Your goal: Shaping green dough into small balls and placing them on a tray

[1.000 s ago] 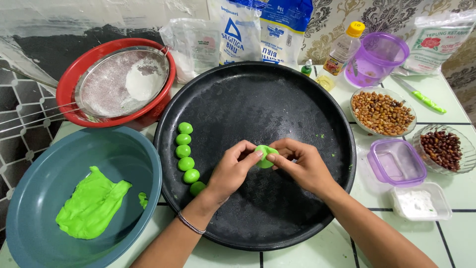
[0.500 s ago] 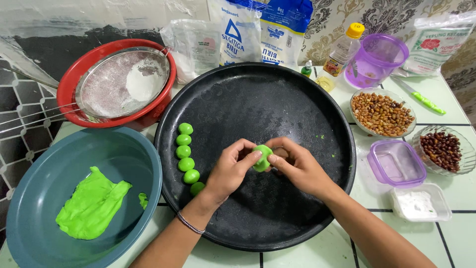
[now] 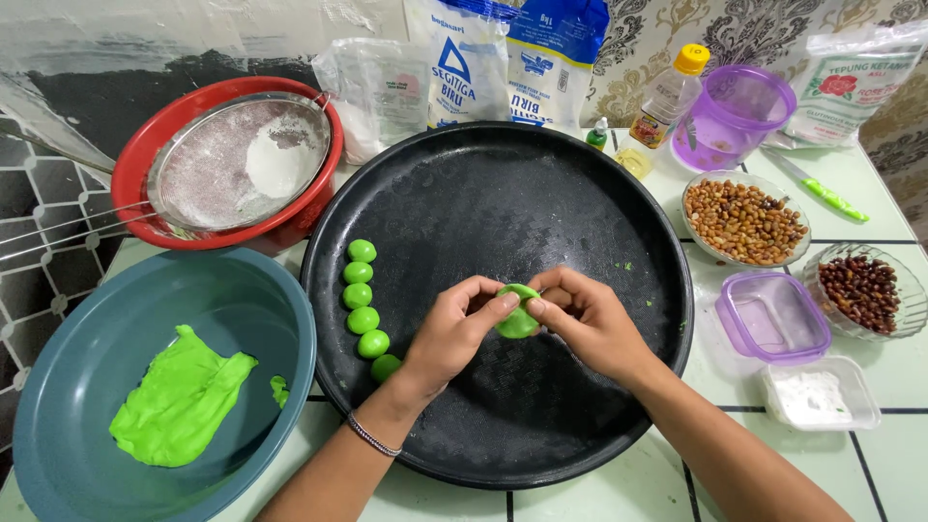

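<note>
Flanking pinched dough piece (image 3: 518,319): green balls (image 3: 362,298)

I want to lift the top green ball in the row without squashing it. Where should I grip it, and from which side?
Probably from above, with fingertips lightly on the left and right sides of the top ball. The next ball sits close below it, but the black tray lies bare on either side.

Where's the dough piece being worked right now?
In the head view, the green dough piece is pinched between the left hand and right hand, above the middle of the black tray.
</note>
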